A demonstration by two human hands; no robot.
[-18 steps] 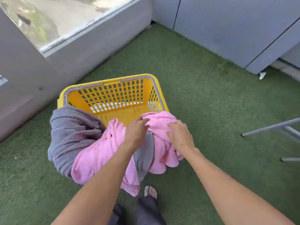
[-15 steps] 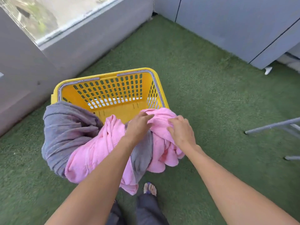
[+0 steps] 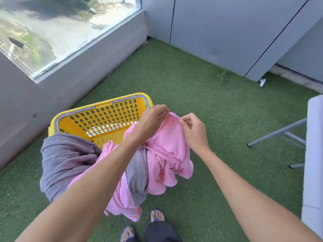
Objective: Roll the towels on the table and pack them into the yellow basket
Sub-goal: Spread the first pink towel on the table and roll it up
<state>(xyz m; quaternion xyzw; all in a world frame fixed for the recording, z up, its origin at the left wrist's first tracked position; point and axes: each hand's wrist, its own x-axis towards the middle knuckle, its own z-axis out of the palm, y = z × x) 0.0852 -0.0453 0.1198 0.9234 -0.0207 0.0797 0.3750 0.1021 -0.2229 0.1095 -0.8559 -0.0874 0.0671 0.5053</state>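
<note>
**Both hands lifted, pink towel raised by its top edge**

Both hands have risen from the heap since half a second ago, drawing the pink towel [image 3: 167,151] up with them; before, they pressed down on the bundle at the basket's near rim. Nearest, two feet in sandals [image 3: 157,215] stand on the green turf floor [image 3: 209,119]; above them the pink towel hangs in folds, its lower part draped over the near side of the yellow basket [image 3: 104,117]; a grey towel [image 3: 64,159] lies heaped over the basket's near left corner, another grey strip showing between pink folds. Left hand [image 3: 150,119] pinches the pink towel's top edge with curled fingers; right hand [image 3: 192,131] pinches the same edge just beside it, thumb and fingers closed on the cloth. Farther on, the basket's far half shows bare slotted walls; at right stand a white bench edge [image 3: 314,154] and its grey legs [image 3: 279,133]; beyond are grey walls and a window [image 3: 61,28].
</note>
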